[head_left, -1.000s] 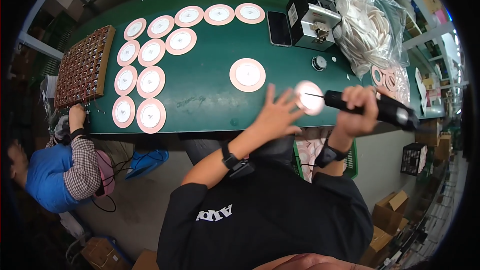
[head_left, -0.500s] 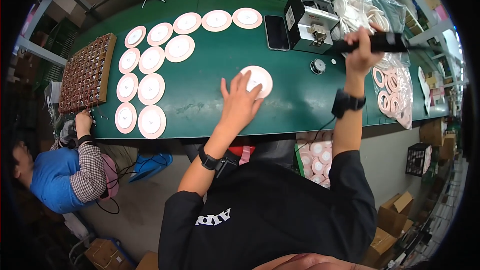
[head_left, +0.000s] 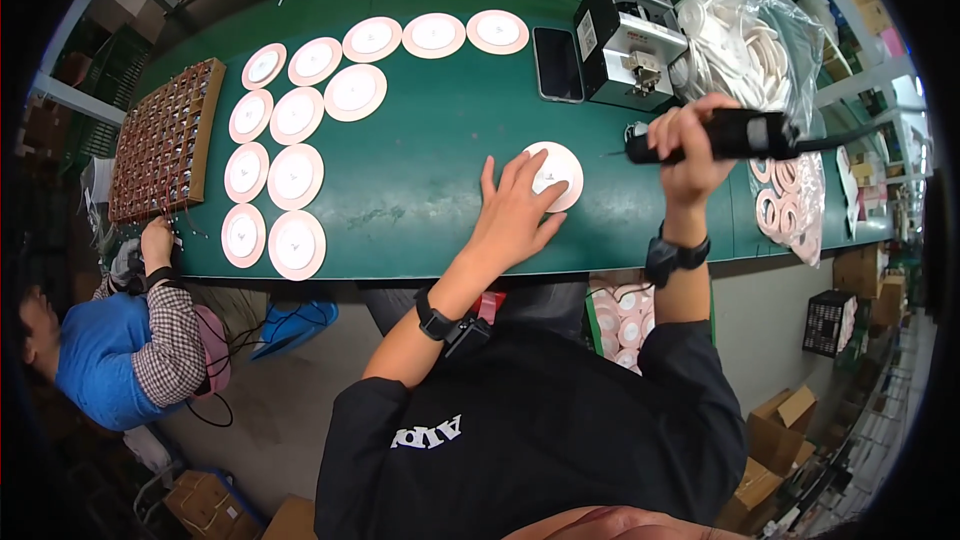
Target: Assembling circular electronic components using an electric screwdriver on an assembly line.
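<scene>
My left hand [head_left: 515, 205] lies with fingers spread over a round white disc with a pink rim [head_left: 560, 172], pressing it to the table and gripping its near side. In my right hand [head_left: 692, 155] is a black corded electric screwdriver [head_left: 740, 133], held level with its thin bit pointing left toward the disc. The bit is apart from the disc. Just behind the tool's front end, a small round metal part [head_left: 636, 129] is mostly hidden.
Several similar pink-rimmed discs [head_left: 295, 177] stand in rows at left and back. A phone [head_left: 558, 64] and a black-and-silver machine [head_left: 630, 45] sit behind, beside bagged white rings [head_left: 735, 40]. Pink rings [head_left: 785, 202] lie at right. A co-worker [head_left: 120, 360] works by a wired tray [head_left: 165, 145].
My left hand has slid the disc to the right and slightly nearer. My right hand has brought the screwdriver lower and leftward, closer to the disc.
</scene>
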{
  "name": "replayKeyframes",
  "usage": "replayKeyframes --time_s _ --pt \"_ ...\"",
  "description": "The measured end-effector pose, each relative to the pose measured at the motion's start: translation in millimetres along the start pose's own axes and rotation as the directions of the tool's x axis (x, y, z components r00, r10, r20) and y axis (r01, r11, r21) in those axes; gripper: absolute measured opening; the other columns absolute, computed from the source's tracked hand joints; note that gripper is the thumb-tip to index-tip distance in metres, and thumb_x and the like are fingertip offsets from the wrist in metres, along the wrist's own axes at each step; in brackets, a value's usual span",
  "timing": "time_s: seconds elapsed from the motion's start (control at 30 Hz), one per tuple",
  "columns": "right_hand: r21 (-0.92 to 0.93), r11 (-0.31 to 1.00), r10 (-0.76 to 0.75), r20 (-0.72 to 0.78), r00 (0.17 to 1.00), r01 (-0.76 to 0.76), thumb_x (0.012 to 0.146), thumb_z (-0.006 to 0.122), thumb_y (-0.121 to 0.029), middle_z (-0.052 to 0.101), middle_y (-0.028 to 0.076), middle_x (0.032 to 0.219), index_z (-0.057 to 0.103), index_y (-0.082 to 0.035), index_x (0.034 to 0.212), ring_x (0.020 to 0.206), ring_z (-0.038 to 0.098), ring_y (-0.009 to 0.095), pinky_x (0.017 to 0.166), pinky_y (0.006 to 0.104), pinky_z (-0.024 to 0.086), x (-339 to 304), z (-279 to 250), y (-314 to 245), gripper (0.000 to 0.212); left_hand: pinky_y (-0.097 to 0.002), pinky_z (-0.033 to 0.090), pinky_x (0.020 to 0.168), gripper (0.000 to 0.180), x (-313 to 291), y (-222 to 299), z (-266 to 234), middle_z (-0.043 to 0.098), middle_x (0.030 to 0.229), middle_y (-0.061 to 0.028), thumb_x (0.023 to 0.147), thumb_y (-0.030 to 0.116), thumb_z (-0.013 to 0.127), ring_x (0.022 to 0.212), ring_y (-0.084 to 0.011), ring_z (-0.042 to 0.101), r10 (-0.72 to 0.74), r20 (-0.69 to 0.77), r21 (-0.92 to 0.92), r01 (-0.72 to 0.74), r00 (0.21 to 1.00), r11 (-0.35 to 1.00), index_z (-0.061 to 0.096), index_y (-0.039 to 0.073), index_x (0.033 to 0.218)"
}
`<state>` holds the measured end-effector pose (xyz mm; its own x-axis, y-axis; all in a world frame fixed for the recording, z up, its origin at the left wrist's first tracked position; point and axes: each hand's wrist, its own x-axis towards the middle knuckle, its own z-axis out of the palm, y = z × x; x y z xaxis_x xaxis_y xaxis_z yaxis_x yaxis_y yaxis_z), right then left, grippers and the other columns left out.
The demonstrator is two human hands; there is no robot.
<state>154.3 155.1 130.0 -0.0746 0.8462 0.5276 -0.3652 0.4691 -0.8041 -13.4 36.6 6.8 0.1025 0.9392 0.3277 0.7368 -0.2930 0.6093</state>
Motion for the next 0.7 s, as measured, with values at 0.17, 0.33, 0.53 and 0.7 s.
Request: replayKeyframes --time_s 0.17,0.33,0.53,0.7 --pt "-0.043 0.998 0.041 0.046 0.998 -0.039 0.087 0.054 0.001 0.044 0.005 0.063 0.043 -0.003 0.11 0.048 0.043 0.015 0.052 0.034 0.045 -38 13 19 0.025 -0.0676 0.018 0.112 0.04 2 -1 10 0.042 0.148 -0.0144 0.081 0.026 0.075 0.139 -0.0339 0.036 -0.014 0.02 0.083 0.012 1.0 0.996 0.069 0.021 0.12" --pt "-0.096 0.991 0.1 0.072 0.992 -0.092 0.087 0.054 0.001 0.045 0.005 0.064 0.043 -0.003 0.112 0.048 0.043 0.014 0.053 0.0341 0.045 -36 12 26 0.027 -0.0672 0.018 0.112 0.036 5 0 9 0.042 0.146 -0.016 0.081 0.026 0.074 0.139 -0.0332 0.036 -0.014 0.006 0.068 0.014 1.0 0.998 0.07 0.018 0.116" --pt "-0.041 0.994 0.106 0.077 0.991 -0.104 0.087 0.054 -0.001 0.045 0.005 0.065 0.043 -0.003 0.112 0.048 0.043 0.014 0.052 0.0334 0.045 -38 20 17 0.027 -0.0623 0.022 0.111 0.036 5 -4 6 0.054 0.135 -0.0073 0.078 0.025 0.078 0.128 -0.0288 0.048 -0.056 -0.128 -0.067 0.048 0.99 0.997 0.07 0.015 0.111" --pt "0.059 0.994 0.083 0.127 0.988 -0.092 0.088 0.055 -0.003 0.044 0.004 0.064 0.042 -0.004 0.112 0.048 0.042 0.014 0.051 0.0326 0.044 -44 25 6 0.027 -0.0584 0.025 0.109 0.03 4 -7 7 0.061 0.121 -0.0016 0.076 0.023 0.08 0.116 -0.0246 0.055 -0.019 -0.218 -0.103 -0.004 0.976 0.995 0.07 0.013 0.103"
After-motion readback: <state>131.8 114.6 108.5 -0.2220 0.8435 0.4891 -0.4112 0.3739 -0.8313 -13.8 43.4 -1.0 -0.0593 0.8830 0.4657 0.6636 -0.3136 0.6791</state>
